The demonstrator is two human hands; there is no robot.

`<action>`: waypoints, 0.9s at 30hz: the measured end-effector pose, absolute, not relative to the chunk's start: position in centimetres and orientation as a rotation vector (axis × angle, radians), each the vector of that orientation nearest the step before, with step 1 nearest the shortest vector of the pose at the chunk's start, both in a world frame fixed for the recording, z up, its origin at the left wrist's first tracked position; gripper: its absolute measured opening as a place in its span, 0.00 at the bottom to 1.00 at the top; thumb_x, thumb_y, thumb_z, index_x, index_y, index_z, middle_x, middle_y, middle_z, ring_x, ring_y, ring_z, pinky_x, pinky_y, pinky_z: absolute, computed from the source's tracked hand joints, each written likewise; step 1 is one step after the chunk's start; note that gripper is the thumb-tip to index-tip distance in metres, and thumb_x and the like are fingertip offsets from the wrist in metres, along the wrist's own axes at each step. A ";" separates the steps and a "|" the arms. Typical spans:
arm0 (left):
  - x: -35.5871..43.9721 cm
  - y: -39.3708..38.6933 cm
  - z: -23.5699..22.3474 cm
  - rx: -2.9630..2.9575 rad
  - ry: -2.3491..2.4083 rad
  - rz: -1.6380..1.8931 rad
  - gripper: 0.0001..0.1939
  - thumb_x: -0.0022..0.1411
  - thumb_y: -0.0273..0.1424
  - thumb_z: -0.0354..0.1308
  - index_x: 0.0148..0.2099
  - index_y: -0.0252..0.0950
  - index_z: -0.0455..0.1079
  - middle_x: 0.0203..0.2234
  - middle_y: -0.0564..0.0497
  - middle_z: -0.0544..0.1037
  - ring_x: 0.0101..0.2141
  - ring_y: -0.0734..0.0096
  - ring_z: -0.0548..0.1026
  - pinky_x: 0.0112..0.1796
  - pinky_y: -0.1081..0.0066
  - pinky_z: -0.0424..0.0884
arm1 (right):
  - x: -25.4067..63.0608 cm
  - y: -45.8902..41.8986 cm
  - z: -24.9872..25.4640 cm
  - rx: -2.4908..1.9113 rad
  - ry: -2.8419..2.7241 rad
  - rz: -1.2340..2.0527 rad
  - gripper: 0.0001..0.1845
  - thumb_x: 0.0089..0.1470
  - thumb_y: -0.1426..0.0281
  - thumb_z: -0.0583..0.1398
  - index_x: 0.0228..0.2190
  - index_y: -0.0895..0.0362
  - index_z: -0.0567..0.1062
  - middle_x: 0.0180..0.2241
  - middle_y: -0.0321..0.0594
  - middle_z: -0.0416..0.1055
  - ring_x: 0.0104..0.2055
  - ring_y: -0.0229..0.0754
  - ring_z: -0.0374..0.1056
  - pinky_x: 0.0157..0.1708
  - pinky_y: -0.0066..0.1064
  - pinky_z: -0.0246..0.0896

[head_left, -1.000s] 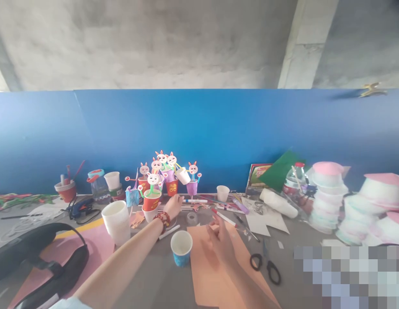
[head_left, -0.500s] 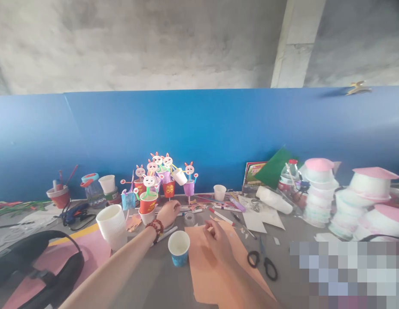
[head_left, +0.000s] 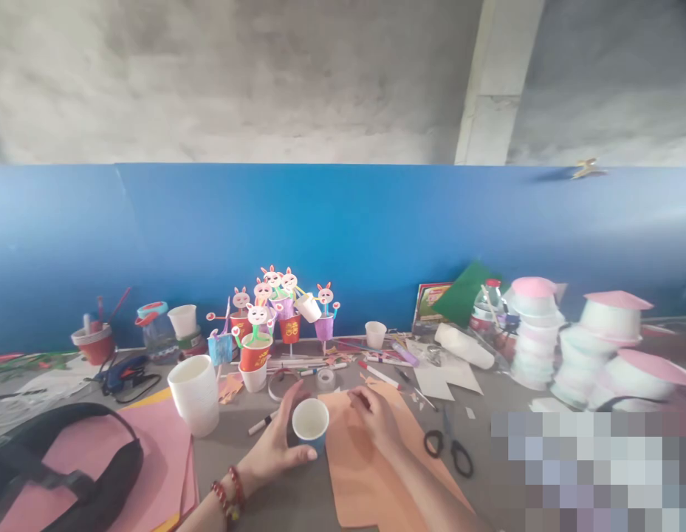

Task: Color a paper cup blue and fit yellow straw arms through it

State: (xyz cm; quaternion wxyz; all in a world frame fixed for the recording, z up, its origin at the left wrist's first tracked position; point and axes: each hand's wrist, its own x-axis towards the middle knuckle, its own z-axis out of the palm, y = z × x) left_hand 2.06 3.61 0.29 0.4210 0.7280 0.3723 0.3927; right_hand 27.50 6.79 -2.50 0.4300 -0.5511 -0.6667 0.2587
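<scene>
My left hand (head_left: 276, 440) curves around the paper cup (head_left: 310, 420), white inside with a blue outside. Its thumb lies across the front of the cup and its fingers reach behind the far side. The cup stands upright at the left edge of a sheet of orange paper (head_left: 351, 473). Above that sheet is my right hand (head_left: 376, 417), with thumb and fingertips pinched together; whatever they hold, if anything, is too small to make out. Black-handled scissors (head_left: 449, 447) lie to the right of my right hand. A marker (head_left: 262, 423) rests beside my left hand.
Rabbit-faced cup figures (head_left: 257, 336) stand in a group at the back. A stack of white cups (head_left: 194, 395) is at left, near pink paper (head_left: 159, 451) and a black strap-like object (head_left: 118, 480). Stacked pink-topped cup models (head_left: 536, 332) fill the right. A tape roll (head_left: 326, 380) lies mid-table.
My left hand has come back from the pens near the figures and closed around the blue cup. My right hand stays over the orange paper, fingers still pinched. The view has shifted slightly.
</scene>
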 end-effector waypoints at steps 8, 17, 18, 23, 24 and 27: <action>2.7 3.1 -0.2 1.836 1.200 0.970 0.47 0.49 0.31 0.64 0.70 0.38 0.52 0.66 0.36 0.64 0.67 0.43 0.60 0.65 0.49 0.54 | 26.9 6.6 -2.1 -1.459 -1.668 0.603 0.12 0.66 0.63 0.60 0.45 0.58 0.76 0.43 0.40 0.76 0.39 0.42 0.75 0.41 0.39 0.74; 1.8 4.4 -4.4 1.757 1.180 1.113 0.39 0.45 0.37 0.67 0.61 0.38 0.67 0.59 0.37 0.74 0.61 0.41 0.69 0.61 0.50 0.63 | 26.8 6.1 -1.2 -1.452 -1.671 0.602 0.14 0.67 0.63 0.60 0.33 0.59 0.76 0.30 0.34 0.75 0.33 0.39 0.74 0.37 0.35 0.72; 1.8 4.4 -4.7 1.754 1.169 1.094 0.39 0.44 0.37 0.68 0.61 0.39 0.68 0.60 0.38 0.74 0.61 0.40 0.69 0.61 0.50 0.63 | 26.9 6.1 -1.2 -1.451 -1.676 0.603 0.14 0.67 0.63 0.59 0.33 0.59 0.76 0.30 0.34 0.75 0.33 0.39 0.74 0.37 0.35 0.72; 1.8 3.7 -3.6 1.803 1.133 1.010 0.41 0.50 0.35 0.65 0.66 0.37 0.62 0.63 0.38 0.71 0.64 0.44 0.66 0.63 0.53 0.61 | 27.8 6.8 -1.2 -1.466 -1.701 0.598 0.11 0.66 0.63 0.60 0.41 0.60 0.76 0.38 0.38 0.77 0.37 0.41 0.75 0.39 0.38 0.73; 1.8 3.5 -3.1 1.816 1.147 1.003 0.41 0.50 0.34 0.65 0.66 0.35 0.62 0.63 0.37 0.70 0.64 0.45 0.66 0.64 0.53 0.61 | 28.0 7.0 -1.2 -1.473 -1.706 0.597 0.12 0.66 0.63 0.61 0.43 0.59 0.76 0.41 0.39 0.77 0.38 0.42 0.75 0.40 0.39 0.74; 1.9 2.9 -1.7 1.821 1.179 0.971 0.41 0.52 0.36 0.65 0.67 0.34 0.60 0.65 0.36 0.67 0.66 0.44 0.63 0.65 0.51 0.57 | 28.6 7.8 -1.3 -1.491 -1.730 0.602 0.14 0.66 0.64 0.61 0.49 0.59 0.74 0.46 0.42 0.75 0.42 0.44 0.75 0.42 0.41 0.74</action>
